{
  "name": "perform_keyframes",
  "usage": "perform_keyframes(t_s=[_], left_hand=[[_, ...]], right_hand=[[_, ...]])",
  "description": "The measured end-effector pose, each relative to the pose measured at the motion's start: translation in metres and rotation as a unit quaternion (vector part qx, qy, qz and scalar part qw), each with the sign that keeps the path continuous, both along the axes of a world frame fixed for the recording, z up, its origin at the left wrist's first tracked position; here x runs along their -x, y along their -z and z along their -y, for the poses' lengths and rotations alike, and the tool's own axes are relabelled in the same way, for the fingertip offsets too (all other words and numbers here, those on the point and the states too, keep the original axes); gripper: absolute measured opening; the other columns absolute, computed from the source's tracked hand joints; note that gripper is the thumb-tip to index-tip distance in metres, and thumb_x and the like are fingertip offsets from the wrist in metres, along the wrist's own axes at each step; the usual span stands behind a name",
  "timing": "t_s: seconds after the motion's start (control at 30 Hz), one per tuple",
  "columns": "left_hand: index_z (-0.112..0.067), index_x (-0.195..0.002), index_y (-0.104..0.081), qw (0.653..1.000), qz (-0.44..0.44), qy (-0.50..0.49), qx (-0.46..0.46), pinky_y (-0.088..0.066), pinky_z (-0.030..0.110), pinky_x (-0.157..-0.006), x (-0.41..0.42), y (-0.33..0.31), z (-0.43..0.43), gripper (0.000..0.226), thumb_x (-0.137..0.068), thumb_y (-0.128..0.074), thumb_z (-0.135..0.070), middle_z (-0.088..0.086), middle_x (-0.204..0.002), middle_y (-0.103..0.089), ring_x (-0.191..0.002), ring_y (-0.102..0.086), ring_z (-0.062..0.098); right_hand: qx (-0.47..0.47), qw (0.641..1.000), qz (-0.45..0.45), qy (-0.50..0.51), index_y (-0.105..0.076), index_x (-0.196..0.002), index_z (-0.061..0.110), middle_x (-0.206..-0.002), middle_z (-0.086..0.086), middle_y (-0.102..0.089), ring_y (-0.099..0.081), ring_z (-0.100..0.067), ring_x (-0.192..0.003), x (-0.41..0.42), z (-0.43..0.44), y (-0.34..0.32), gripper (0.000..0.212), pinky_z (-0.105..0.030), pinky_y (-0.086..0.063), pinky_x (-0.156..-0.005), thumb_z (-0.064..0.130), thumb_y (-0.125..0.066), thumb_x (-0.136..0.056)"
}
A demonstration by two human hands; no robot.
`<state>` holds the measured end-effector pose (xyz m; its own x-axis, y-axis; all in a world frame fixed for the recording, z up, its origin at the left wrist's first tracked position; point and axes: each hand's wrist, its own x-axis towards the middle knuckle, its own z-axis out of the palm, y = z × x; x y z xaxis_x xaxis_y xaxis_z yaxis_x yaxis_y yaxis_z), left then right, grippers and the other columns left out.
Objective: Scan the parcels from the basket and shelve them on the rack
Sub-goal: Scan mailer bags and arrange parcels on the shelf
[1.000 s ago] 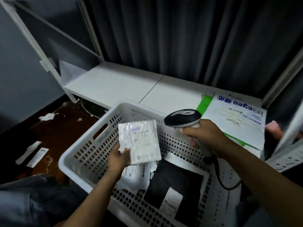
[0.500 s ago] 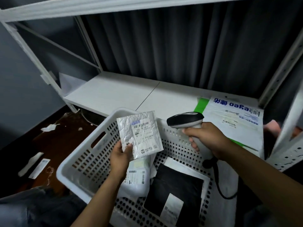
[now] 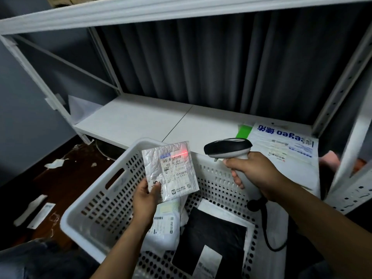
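My left hand (image 3: pixel 146 196) pinches the lower left corner of a small white bubble-wrap parcel (image 3: pixel 171 170), held upright above the white perforated basket (image 3: pixel 96 206). A red scan line glows across the barcode near the parcel's top edge. My right hand (image 3: pixel 255 174) grips the handle of a black and grey barcode scanner (image 3: pixel 228 147), its head aimed left at the parcel from close by. Inside the basket lie a black parcel with a white label (image 3: pixel 209 244) and a white parcel with a barcode (image 3: pixel 164 228).
The white rack's lower shelf (image 3: pixel 136 121) runs behind the basket. A white mailer with blue print (image 3: pixel 285 150) lies at the shelf's right end on a green one. The scanner's black cable (image 3: pixel 265 224) hangs over the basket's right side. Paper scraps (image 3: pixel 36 212) litter the dark floor at left.
My left hand has lifted the small parcel higher and turned its label toward the scanner. The red scan line now shows on the barcode. My view has tilted upward.
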<state>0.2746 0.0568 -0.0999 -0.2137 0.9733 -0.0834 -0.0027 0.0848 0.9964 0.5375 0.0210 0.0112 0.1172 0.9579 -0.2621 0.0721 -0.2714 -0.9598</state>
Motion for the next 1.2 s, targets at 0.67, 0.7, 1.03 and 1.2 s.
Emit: perform_keyframes(t_s=[0.67,0.7,1.03,1.2], left_hand=[[-0.013,-0.108,-0.056,0.99,-0.01,0.124,0.06,-0.054,0.034,-0.069,-0.111,-0.018,-0.145,0.032,-0.088,-0.05,0.011,0.009,-0.091,-0.067,-0.073,-0.062,0.019],[-0.014,-0.108,-0.055,0.99,-0.008,0.127,0.055,-0.053,0.031,-0.064,-0.12,-0.017,-0.157,0.032,-0.089,-0.051,0.01,0.007,-0.089,-0.066,-0.07,-0.061,0.017],[-0.017,-0.107,-0.058,0.972,-0.188,0.12,0.07,-0.057,0.056,-0.076,-0.164,0.046,-0.246,0.03,-0.079,-0.066,-0.009,0.014,-0.091,-0.064,-0.084,-0.063,0.031],[-0.016,-0.095,-0.063,0.952,-0.28,0.083,0.086,-0.059,0.047,-0.073,-0.155,0.069,-0.28,0.014,-0.082,-0.067,-0.013,0.017,-0.096,-0.069,-0.087,-0.067,0.034]], right_hand=[[-0.009,0.973,0.166,0.159,-0.061,-0.073,0.008,-0.055,-0.006,-0.058,-0.051,-0.014,-0.038,-0.068,-0.068,0.015,0.016,-0.024,-0.043,-0.044,0.019,-0.07,-0.08],[-0.005,0.97,0.174,0.172,-0.061,-0.072,0.007,-0.055,-0.006,-0.059,-0.051,-0.013,-0.037,-0.075,-0.073,0.019,0.016,-0.023,-0.042,-0.043,0.019,-0.069,-0.08],[0.016,0.957,0.235,0.17,-0.064,-0.075,0.01,-0.07,-0.007,-0.068,-0.067,-0.025,-0.063,-0.098,-0.122,0.064,0.017,-0.035,-0.057,-0.063,0.025,-0.072,-0.075],[0.044,0.96,0.248,0.125,-0.066,-0.072,0.012,-0.061,-0.003,-0.065,-0.062,-0.017,-0.056,-0.098,-0.142,0.082,0.015,-0.032,-0.052,-0.061,0.026,-0.069,-0.077]])
